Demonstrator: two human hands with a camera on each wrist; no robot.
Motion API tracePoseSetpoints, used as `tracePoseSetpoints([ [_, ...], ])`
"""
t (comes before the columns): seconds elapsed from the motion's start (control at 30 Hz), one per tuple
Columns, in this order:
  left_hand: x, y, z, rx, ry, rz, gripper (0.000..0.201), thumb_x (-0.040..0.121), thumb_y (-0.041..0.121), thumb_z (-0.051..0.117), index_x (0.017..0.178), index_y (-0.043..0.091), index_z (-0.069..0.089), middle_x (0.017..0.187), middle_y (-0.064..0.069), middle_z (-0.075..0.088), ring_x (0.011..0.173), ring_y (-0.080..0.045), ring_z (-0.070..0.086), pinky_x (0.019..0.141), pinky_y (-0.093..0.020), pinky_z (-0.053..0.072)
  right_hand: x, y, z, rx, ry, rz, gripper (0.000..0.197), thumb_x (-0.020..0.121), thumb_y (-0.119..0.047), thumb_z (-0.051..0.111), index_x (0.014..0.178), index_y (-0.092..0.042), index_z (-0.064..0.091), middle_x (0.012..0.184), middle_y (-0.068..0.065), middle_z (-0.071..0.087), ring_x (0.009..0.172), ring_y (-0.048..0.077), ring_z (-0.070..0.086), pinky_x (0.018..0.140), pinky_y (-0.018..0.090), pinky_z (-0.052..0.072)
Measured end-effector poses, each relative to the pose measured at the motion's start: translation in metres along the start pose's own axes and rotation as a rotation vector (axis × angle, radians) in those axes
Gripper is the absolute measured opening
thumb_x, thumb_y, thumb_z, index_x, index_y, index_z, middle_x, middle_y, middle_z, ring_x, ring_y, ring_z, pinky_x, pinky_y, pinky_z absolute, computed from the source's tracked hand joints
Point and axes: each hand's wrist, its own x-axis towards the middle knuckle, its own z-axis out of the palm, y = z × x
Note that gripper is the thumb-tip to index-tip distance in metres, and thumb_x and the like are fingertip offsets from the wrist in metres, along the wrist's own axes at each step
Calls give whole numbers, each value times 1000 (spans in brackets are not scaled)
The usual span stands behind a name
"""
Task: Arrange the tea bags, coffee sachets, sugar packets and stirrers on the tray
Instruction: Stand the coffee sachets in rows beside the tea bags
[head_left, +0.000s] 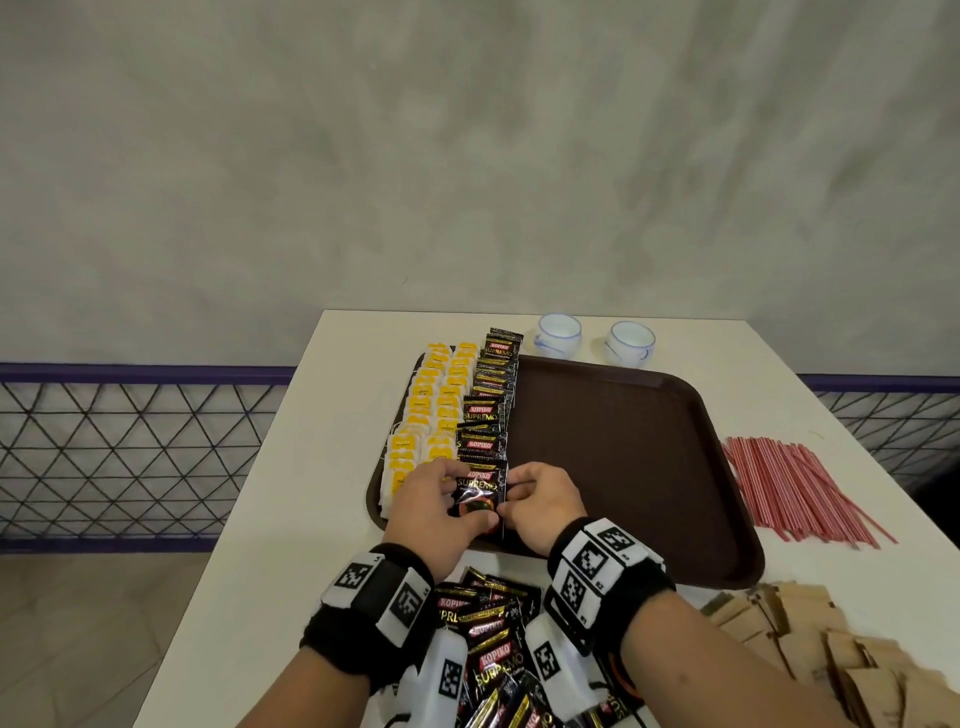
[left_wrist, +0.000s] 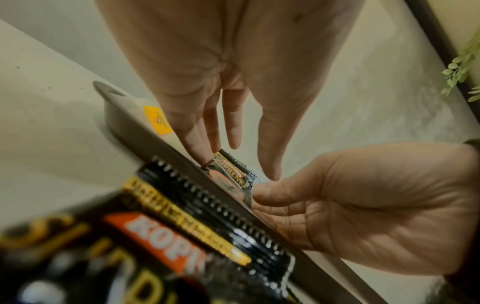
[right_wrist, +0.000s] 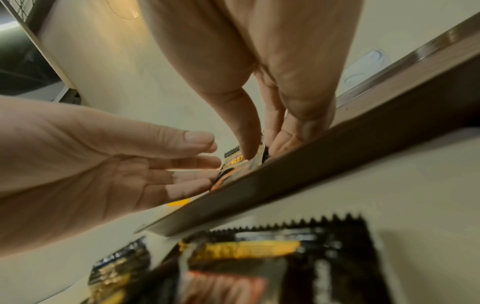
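Yellow tea bags (head_left: 426, 415) fill tray (head_left: 649, 467) left edge; left hand (head_left: 434, 512) and right hand (head_left: 540, 506) both pinch coffee sachet (head_left: 480, 491) between them at near edge, long axis pointing away, ending the sachet row.

A dark brown plastic tray (head_left: 623, 457) lies on the off-white desk (head_left: 291, 519). On the tray's left side, white paper tea bags with yellow tags (head_left: 426, 415) sit beside glossy black foil coffee sachets (head_left: 485, 415) printed with red labels and gold lettering. More black, red and gold sachets (head_left: 493, 649) lie just before the tray. To the tray's right are red-and-white striped thin stirrers (head_left: 789, 488) and plain tan paper sugar packets (head_left: 831, 649). Behind the tray stand two white ceramic cups with blue markings (head_left: 558, 335).
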Motion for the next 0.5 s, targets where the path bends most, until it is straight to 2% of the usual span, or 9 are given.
tracePoseSetpoints([
  [0.23, 2, -2, -4, -34, 4, 12, 53, 67, 17, 82, 113, 22, 55, 120, 0, 57, 108, -16, 59, 93, -36, 52, 1, 3, -4, 14, -17, -13, 29, 79, -2, 71, 96, -20, 57, 82, -4, 58, 94, 25, 66, 89, 42, 55],
  [0.33, -1, -1, -11, -70, 15, 11, 51, 67, 19, 83, 109, 25, 55, 118, 0, 56, 109, -18, 57, 92, -39, 52, -6, -1, -22, -5, -35, -75, 31, 78, -5, 74, 96, -24, 57, 84, -3, 59, 87, 23, 65, 88, 45, 55],
  [0.4, -7, 1, -20, -71, 20, 34, 47, 69, 19, 82, 108, 23, 57, 116, 1, 56, 108, -16, 56, 91, -35, 52, -19, -4, -47, -53, -83, -164, 29, 77, -10, 75, 94, -26, 58, 82, -3, 61, 77, 16, 62, 87, 44, 55],
  [0.5, -29, 5, -36, -28, 2, 137, 35, 72, 19, 79, 102, 21, 61, 109, 3, 61, 101, -7, 58, 82, -20, 49, -54, -7, -96, -185, -226, -281, 27, 80, -20, 75, 103, -25, 61, 85, -3, 66, 71, 6, 60, 78, 32, 53],
])
